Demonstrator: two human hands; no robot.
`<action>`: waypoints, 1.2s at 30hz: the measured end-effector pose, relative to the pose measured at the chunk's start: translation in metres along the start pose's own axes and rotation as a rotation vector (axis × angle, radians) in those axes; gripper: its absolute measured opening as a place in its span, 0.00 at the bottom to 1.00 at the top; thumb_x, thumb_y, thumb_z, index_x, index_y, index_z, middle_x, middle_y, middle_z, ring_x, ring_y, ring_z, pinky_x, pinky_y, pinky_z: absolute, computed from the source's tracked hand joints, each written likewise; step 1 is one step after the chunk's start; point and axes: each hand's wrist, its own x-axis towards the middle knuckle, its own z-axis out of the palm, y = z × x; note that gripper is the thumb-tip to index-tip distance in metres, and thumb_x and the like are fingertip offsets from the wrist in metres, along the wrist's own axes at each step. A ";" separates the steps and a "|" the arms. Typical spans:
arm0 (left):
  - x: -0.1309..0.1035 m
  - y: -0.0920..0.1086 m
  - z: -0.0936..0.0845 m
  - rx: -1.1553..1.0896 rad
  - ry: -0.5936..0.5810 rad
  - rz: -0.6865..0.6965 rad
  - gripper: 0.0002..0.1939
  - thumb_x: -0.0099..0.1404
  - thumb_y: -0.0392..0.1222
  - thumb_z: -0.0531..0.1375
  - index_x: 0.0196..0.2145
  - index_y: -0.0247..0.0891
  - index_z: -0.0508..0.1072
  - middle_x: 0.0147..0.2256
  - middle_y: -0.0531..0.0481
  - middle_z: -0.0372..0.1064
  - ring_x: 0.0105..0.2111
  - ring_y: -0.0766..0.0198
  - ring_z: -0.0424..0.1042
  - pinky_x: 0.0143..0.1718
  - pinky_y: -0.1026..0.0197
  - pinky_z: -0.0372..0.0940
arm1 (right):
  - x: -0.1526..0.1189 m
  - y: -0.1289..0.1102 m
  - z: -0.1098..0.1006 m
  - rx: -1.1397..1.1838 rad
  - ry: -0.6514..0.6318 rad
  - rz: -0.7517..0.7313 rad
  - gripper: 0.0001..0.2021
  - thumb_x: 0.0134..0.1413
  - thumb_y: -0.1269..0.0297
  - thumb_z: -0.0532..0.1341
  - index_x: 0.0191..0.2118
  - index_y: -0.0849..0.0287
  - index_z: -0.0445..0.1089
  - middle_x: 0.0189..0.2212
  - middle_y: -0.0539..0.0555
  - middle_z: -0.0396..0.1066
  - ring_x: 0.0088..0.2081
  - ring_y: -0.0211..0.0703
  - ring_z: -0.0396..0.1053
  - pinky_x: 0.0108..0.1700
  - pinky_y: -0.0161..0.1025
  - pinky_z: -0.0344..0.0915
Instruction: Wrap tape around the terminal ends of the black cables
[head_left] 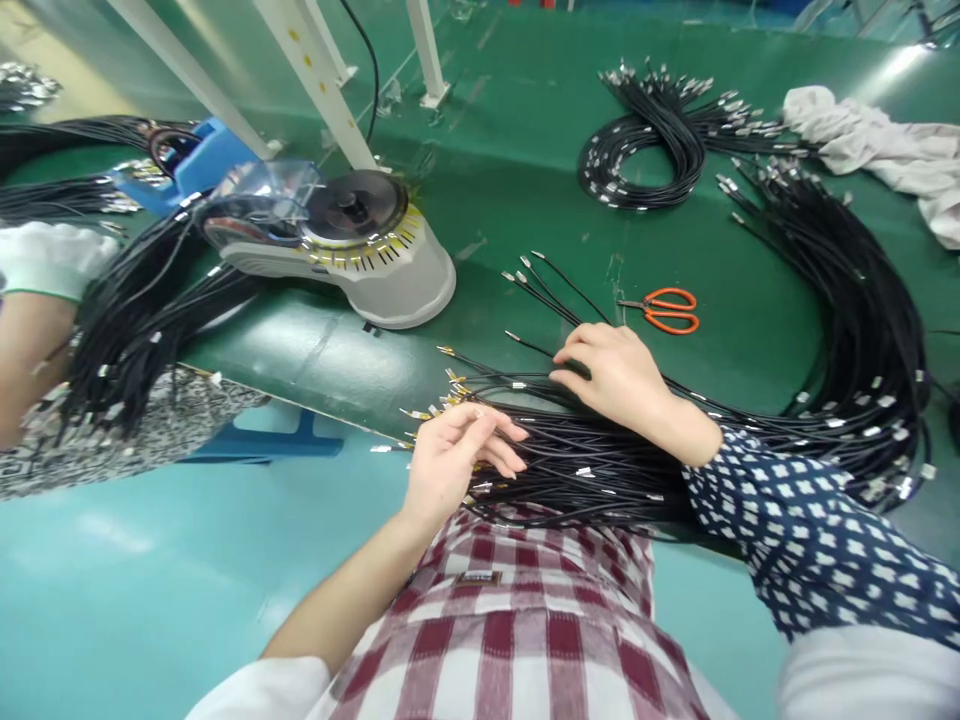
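Note:
A thick bundle of black cables point(600, 460) lies along the table's front edge, its left ends carrying metal tips and yellow tags. Above those ends is my left hand point(457, 450), thumb pressed toward the index finger; whatever it pinches is too small to make out. My right hand point(619, 380) rests over the bundle's upper side, thumb and fingers closed round a black cable point(529, 345). Several loose cable ends point(544, 290) fan out on the green table just beyond it.
Orange-handled scissors point(671, 311) lie beyond my right hand. A grey dispenser point(405, 275) with a reel stands left. Coiled cables point(645, 160), a curved cable bundle point(862, 270) and white cloth point(885, 150) are at right. A person's gloved hand point(52, 260) is at far left by hanging cables.

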 end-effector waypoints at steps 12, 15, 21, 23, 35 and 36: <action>-0.015 -0.017 -0.022 0.876 0.195 0.604 0.16 0.65 0.38 0.63 0.20 0.38 0.68 0.19 0.55 0.63 0.20 0.70 0.61 0.24 0.65 0.58 | 0.031 0.002 0.021 -0.222 0.020 -0.026 0.08 0.59 0.63 0.64 0.32 0.62 0.76 0.36 0.58 0.75 0.42 0.53 0.69 0.39 0.47 0.55; -0.020 -0.013 -0.027 0.884 0.255 0.585 0.21 0.64 0.38 0.63 0.17 0.37 0.62 0.17 0.57 0.57 0.18 0.72 0.54 0.22 0.65 0.53 | 0.028 0.003 0.016 -0.091 0.082 0.008 0.08 0.61 0.66 0.62 0.31 0.60 0.74 0.35 0.56 0.75 0.40 0.50 0.70 0.39 0.46 0.56; -0.009 0.014 -0.007 0.569 0.193 0.456 0.10 0.68 0.41 0.59 0.29 0.37 0.75 0.26 0.50 0.71 0.22 0.69 0.65 0.26 0.64 0.62 | -0.002 -0.005 -0.014 0.408 0.182 0.012 0.07 0.62 0.65 0.61 0.32 0.56 0.70 0.36 0.52 0.73 0.40 0.45 0.71 0.44 0.44 0.60; 0.006 0.020 0.012 0.317 0.079 0.271 0.07 0.66 0.41 0.61 0.40 0.38 0.76 0.37 0.47 0.75 0.21 0.71 0.67 0.23 0.66 0.62 | -0.012 -0.011 -0.019 0.455 0.176 0.009 0.06 0.62 0.65 0.61 0.33 0.56 0.70 0.36 0.52 0.73 0.40 0.45 0.70 0.45 0.45 0.60; 0.032 0.006 0.038 -0.156 -0.227 -0.129 0.17 0.61 0.50 0.67 0.33 0.33 0.70 0.24 0.49 0.74 0.16 0.65 0.73 0.16 0.67 0.64 | -0.026 0.001 -0.031 1.109 0.079 0.306 0.09 0.59 0.56 0.65 0.40 0.54 0.71 0.38 0.53 0.75 0.41 0.44 0.72 0.49 0.42 0.66; 0.030 0.006 0.037 -0.146 -0.215 -0.143 0.17 0.60 0.50 0.67 0.33 0.32 0.70 0.24 0.49 0.74 0.16 0.65 0.73 0.16 0.67 0.64 | -0.025 0.000 -0.031 1.224 0.036 0.340 0.10 0.57 0.56 0.67 0.41 0.55 0.71 0.37 0.52 0.75 0.41 0.43 0.73 0.49 0.41 0.66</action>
